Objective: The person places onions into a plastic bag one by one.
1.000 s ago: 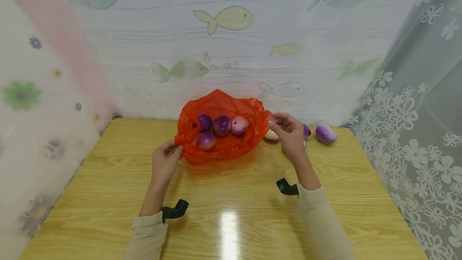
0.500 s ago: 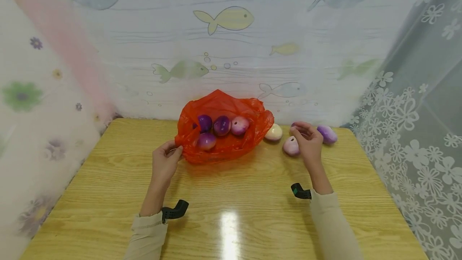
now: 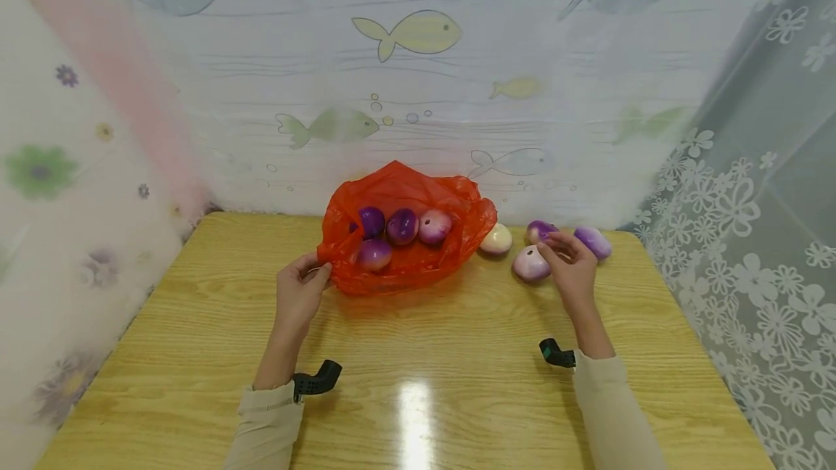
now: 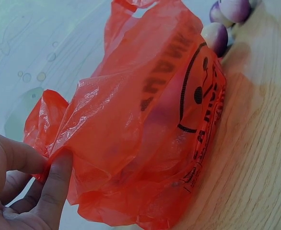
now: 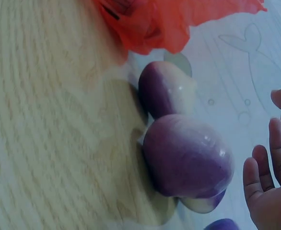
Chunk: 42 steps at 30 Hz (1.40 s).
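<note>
A red plastic bag (image 3: 405,281) lies on its side with its mouth spread toward me. Several glossy purple-and-white onions (image 3: 401,226) are inside. My left hand (image 3: 302,289) pinches the bag's left edge between thumb and fingers. In the left wrist view the bag (image 4: 121,139) shows black print on its outer face. To the bag's right, a pale onion (image 3: 496,239), a pinkish onion (image 3: 532,264) and purple ones (image 3: 593,243) sit on the table. My right hand (image 3: 573,270) is above these, fingers loosely bent, holding nothing; the right wrist view shows it apart from the onion (image 5: 188,155).
The wooden table (image 3: 418,354) backs onto a wall covering (image 3: 418,93) printed with fish. A floral curtain (image 3: 751,274) hangs at the right edge, and a flowered covering (image 3: 78,201) lines the left. A black camera mount sits on each wrist.
My right hand has let go of the bag's right edge and moved right, over the loose onions, uncovering more of them. My left hand keeps its pinch in place.
</note>
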### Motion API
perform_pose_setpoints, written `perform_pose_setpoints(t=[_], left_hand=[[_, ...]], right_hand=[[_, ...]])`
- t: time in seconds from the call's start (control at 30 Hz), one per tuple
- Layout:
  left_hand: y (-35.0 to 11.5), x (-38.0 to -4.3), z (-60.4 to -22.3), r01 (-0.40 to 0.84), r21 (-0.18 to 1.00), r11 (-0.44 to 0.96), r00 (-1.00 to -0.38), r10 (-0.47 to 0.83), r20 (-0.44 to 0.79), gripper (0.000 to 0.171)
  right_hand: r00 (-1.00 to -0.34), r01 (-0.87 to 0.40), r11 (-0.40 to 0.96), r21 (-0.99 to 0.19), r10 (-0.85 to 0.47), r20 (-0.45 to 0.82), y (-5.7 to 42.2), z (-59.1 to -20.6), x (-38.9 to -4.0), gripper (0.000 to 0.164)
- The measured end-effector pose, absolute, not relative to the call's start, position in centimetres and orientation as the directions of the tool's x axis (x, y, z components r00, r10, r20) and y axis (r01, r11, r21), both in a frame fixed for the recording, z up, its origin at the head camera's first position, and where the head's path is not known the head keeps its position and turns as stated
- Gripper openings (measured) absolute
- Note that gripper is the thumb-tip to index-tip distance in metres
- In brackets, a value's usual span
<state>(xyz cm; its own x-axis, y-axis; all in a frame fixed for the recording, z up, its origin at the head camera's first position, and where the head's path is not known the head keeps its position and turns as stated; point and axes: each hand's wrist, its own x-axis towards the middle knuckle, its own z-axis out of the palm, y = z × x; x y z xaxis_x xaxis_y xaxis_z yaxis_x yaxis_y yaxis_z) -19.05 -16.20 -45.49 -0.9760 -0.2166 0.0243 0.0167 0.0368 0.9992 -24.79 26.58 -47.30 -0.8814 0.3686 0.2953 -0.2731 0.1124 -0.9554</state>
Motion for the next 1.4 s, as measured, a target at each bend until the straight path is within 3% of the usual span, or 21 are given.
perform_pose_setpoints(t=[0.23,0.47,0.7,0.9,1.4], left_hand=[[-16.2,-19.0,-45.4,0.02,0.999,0.039,-0.976,-0.214,0.028,0.03],[-16.2,-18.9,-45.4,0.018,0.999,0.037,-0.977,-0.213,0.026,0.03],[-16.2,-19.0,-45.5,0.022,0.999,0.036,-0.977,-0.213,0.029,0.029],[-16.1,-19.0,-45.5,0.024,0.999,0.046,-0.977,-0.213,0.033,0.029],[-16.1,-19.0,-45.4,-0.002,0.998,0.057,-0.977,-0.212,0.01,0.03]], right_hand=[[-0.881,-0.254,0.122,-0.959,0.379,0.282,27.3,-48.1,-24.9,0.031],[-0.897,-0.122,0.219,-0.968,0.394,0.202,27.7,-48.2,-24.6,0.046],[-0.968,0.03,0.345,-0.938,0.245,0.059,27.9,-48.1,-24.4,0.064],[-0.994,0.016,0.47,-0.882,0.104,0.038,27.8,-48.4,-24.5,0.074],[-0.996,0.001,0.536,-0.844,0.076,0.047,27.2,-49.1,-25.4,0.079]])
